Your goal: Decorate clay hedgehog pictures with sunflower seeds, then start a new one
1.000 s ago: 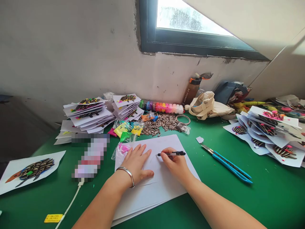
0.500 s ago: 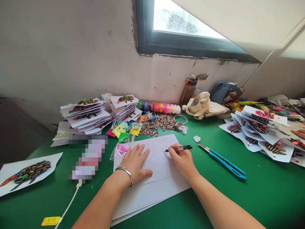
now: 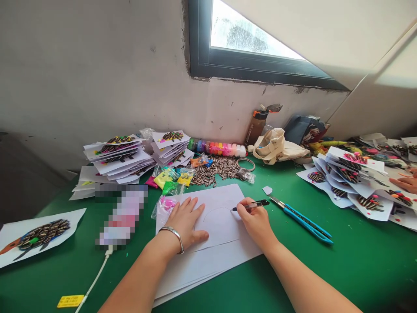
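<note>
Several sheets of white paper (image 3: 208, 265) lie stacked on the green table in front of me. My left hand (image 3: 186, 219), with a silver bangle at the wrist, rests flat on the top sheet with its fingers spread. In my right hand (image 3: 254, 217) is a black pen (image 3: 252, 204), pinched between thumb and fingers, its tip on the paper. A thin curved line arches across the sheet from near my left fingers to the pen tip. Right of the paper lies a blue utility knife (image 3: 304, 221), its blade pointing toward the pen.
Behind the paper are sunflower seeds (image 3: 221, 168), bagged coloured clay (image 3: 166, 178) and a row of clay tubs (image 3: 218, 148). Seed-picture cards stand in piles left (image 3: 120, 161) and right (image 3: 348, 178). A brown bottle (image 3: 256, 126) leans by a cloth bag (image 3: 276, 148). Another person's hand (image 3: 404, 182) shows far right.
My right hand and the pen have moved slightly right, and the drawn arch has grown longer. My left hand has stayed in place. The other person's hand shows more at the right edge.
</note>
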Demonstrator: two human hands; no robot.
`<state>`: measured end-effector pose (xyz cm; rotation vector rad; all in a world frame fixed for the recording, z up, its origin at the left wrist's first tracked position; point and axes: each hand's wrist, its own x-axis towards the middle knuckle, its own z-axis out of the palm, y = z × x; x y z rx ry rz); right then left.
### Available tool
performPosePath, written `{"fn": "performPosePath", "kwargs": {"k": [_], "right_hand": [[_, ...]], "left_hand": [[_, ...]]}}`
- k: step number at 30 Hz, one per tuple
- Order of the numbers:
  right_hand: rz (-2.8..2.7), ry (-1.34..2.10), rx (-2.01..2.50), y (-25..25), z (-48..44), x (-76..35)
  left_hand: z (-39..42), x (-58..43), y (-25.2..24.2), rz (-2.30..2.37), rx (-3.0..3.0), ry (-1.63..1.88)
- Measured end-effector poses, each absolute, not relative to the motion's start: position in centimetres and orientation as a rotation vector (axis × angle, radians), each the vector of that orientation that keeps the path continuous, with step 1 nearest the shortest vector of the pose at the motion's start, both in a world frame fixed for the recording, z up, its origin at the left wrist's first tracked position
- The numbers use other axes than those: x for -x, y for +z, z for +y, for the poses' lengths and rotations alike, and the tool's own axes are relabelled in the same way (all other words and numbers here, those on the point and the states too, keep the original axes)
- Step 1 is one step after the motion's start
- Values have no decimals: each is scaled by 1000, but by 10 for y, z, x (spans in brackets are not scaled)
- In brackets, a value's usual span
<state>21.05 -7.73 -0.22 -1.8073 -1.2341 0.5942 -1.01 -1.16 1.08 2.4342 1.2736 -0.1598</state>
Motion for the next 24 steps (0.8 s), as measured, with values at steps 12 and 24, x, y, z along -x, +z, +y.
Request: {"fn": "performPosePath", "kwargs": {"k": [12, 24], "right_hand": [[-1161, 616, 1809, -4, -92, -219], [-1541, 741, 1423, 5, -95, -173]], "left_hand": [[-12, 10, 11, 1278, -2455, -170], [-12, 10, 8, 1267, -2479, -169]]}}
